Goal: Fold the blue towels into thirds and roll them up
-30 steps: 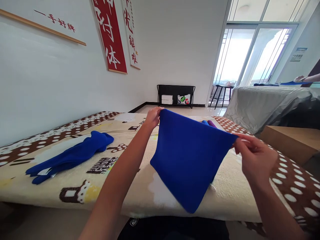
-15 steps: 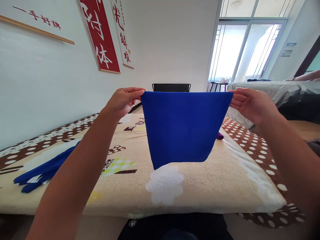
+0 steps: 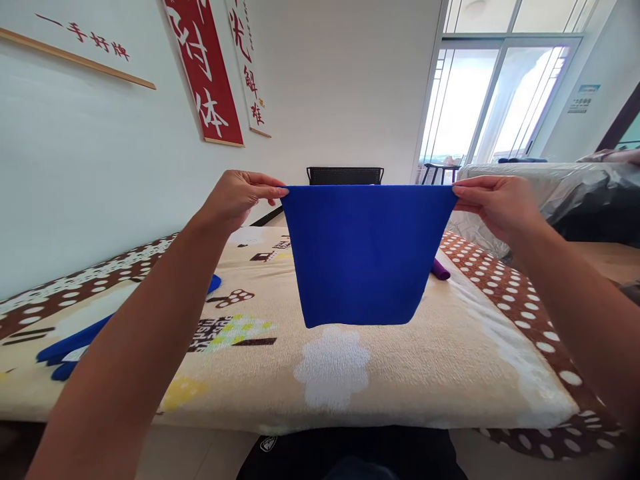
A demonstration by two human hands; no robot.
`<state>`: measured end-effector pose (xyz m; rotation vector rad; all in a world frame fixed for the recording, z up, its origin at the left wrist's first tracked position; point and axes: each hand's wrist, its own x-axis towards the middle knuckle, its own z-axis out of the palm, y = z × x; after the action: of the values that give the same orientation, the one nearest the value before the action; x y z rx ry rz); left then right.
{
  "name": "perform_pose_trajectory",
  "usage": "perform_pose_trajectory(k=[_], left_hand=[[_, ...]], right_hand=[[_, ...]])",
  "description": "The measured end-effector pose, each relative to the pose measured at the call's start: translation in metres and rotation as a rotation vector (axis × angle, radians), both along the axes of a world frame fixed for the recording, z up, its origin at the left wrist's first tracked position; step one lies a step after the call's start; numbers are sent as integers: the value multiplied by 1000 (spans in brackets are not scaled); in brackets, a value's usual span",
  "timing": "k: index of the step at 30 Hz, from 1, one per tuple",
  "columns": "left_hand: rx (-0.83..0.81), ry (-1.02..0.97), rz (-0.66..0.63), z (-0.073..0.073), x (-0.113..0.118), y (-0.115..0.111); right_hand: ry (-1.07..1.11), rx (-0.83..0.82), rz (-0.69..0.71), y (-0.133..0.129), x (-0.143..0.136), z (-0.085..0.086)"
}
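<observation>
Fingers (image 3: pixel 473 193) pinching blue cloth (image 3: pixel 369 257), hanging, long edge level

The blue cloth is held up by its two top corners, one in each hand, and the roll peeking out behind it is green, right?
Not quite: the roll is purple, not green, as the head view shows. The rest is right: the blue cloth is held up by its top corners, one in the left hand, one in the right hand.

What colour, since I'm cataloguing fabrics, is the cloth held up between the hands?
The cloth is plain deep blue, best seen in the head view.
</observation>
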<state>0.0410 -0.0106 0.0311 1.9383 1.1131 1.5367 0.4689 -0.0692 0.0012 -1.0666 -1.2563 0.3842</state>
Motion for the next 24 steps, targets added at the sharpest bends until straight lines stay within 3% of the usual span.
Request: perform_pose_trajectory(k=[7, 14, 24], left_hand=[[30, 85, 160, -4, 4, -5], [-110, 109, 57, -3, -3, -12], [-141, 374, 80, 2, -8, -26]], right_hand=[[-143, 7, -119, 13, 1, -11], [-345, 26, -193, 15, 9, -14], [-564, 7, -192, 9, 13, -14]])
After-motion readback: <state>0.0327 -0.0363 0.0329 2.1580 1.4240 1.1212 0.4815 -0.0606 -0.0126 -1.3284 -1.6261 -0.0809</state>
